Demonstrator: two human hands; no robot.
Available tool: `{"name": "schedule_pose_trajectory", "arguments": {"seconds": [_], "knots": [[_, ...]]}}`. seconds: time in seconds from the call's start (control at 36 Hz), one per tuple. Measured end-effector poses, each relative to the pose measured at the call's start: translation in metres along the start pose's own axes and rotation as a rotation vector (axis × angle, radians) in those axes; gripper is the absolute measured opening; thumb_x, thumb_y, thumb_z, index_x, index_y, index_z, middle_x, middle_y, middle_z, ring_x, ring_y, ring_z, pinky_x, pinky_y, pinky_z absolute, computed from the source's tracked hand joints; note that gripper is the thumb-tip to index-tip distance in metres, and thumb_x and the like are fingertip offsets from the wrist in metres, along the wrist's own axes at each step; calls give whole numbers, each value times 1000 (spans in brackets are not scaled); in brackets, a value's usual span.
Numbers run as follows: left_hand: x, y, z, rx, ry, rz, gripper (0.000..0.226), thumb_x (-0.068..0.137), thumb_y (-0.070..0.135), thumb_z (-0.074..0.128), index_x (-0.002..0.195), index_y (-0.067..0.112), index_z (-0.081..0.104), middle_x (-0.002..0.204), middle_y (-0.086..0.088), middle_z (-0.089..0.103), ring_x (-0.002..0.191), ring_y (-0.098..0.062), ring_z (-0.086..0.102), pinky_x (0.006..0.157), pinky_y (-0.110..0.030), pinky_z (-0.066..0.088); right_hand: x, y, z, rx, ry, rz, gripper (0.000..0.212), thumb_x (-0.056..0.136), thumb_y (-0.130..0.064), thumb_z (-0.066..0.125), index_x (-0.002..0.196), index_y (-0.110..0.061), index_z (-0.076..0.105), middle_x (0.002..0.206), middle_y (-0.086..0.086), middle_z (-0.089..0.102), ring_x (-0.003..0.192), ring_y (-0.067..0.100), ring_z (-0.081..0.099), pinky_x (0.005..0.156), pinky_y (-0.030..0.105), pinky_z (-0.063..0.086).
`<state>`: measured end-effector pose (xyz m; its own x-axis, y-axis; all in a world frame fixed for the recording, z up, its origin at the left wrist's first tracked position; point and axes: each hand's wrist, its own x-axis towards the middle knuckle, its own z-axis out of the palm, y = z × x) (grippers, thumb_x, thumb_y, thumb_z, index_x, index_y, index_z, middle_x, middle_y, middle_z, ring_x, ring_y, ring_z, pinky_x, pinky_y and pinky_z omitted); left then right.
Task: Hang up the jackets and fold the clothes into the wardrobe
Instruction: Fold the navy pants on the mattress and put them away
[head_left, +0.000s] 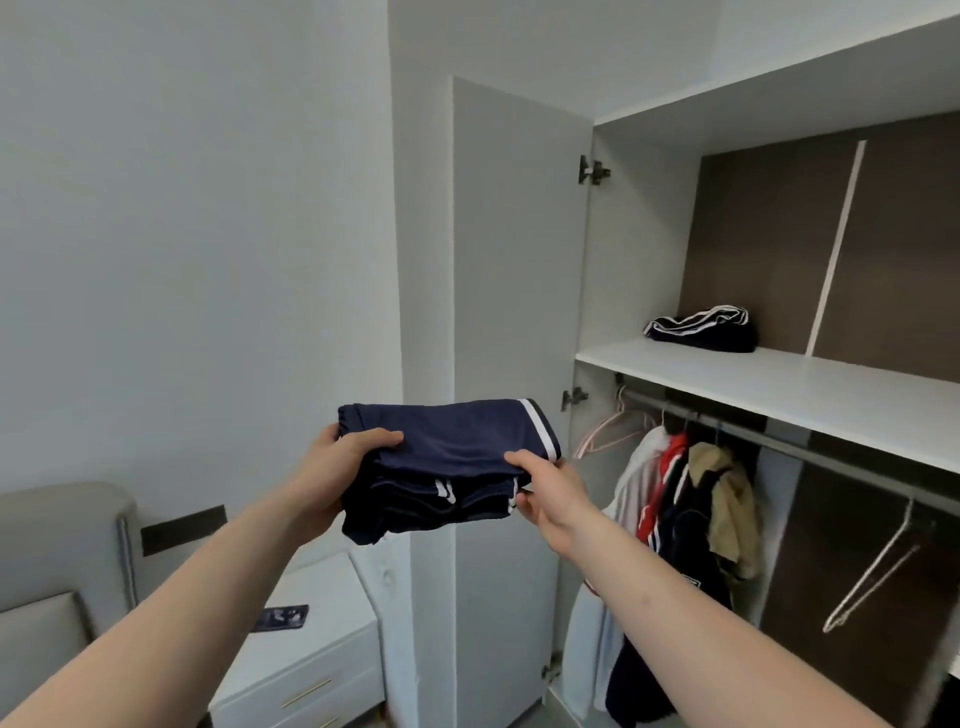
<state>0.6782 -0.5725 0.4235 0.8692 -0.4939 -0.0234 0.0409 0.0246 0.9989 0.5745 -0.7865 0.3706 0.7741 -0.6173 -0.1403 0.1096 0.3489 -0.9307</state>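
Observation:
A folded navy garment with white stripes (452, 457) is held up in the air in front of the open wardrobe door (514, 291). My left hand (332, 478) grips its left edge, thumb on top. My right hand (550, 493) pinches its right edge. To the right, the white wardrobe shelf (810, 395) carries another folded dark garment with white stripes (701, 330). Under the shelf, jackets (680, 519) in white, red, navy and tan hang from the rail (779, 436).
An empty pink hanger (608, 428) hangs at the rail's left end and a bare metal hanger (872, 577) hangs to the right. Lower left are a white nightstand (311, 670) with a dark phone (280, 618) on top and a grey padded headboard (57, 551).

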Motion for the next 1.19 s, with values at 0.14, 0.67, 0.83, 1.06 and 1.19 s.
{"name": "schedule_pose_trajectory", "arguments": {"seconds": [0.14,0.67,0.83,1.06,1.19], "knots": [[57,28,40,113,-222,69,28,87,15,75,111,20,61,97,-2,78,87,-21,76,76,-34,59,42,-43,-16,44,117,-105,40,87,-12,73,124,-5,59,92,7,67,55,10,56,40,17,42],[237,70,204,173,-559,152,52,85,14,74,131,25,50,122,1,66,107,-21,67,88,-36,57,118,-152,-100,117,536,-362,25,88,-10,73,107,-11,57,92,8,60,58,12,51,42,14,48],[277,77,282,134,-624,151,25,89,12,69,105,26,56,108,1,68,95,-17,67,75,-30,54,164,-191,-148,132,612,-382,23,89,-10,72,106,-11,56,87,6,59,59,12,50,40,13,47],[341,71,396,190,-704,125,21,90,13,67,108,22,61,110,-2,71,96,-20,69,78,-29,57,234,-231,-238,128,729,-350,18,90,-8,70,99,-8,55,78,7,56,56,13,49,37,14,45],[371,47,474,239,-679,160,21,87,12,69,105,20,64,109,-2,72,104,-21,68,98,-39,55,272,-244,-302,119,796,-296,22,90,-9,70,106,-7,55,79,7,56,58,13,50,37,14,46]]}}
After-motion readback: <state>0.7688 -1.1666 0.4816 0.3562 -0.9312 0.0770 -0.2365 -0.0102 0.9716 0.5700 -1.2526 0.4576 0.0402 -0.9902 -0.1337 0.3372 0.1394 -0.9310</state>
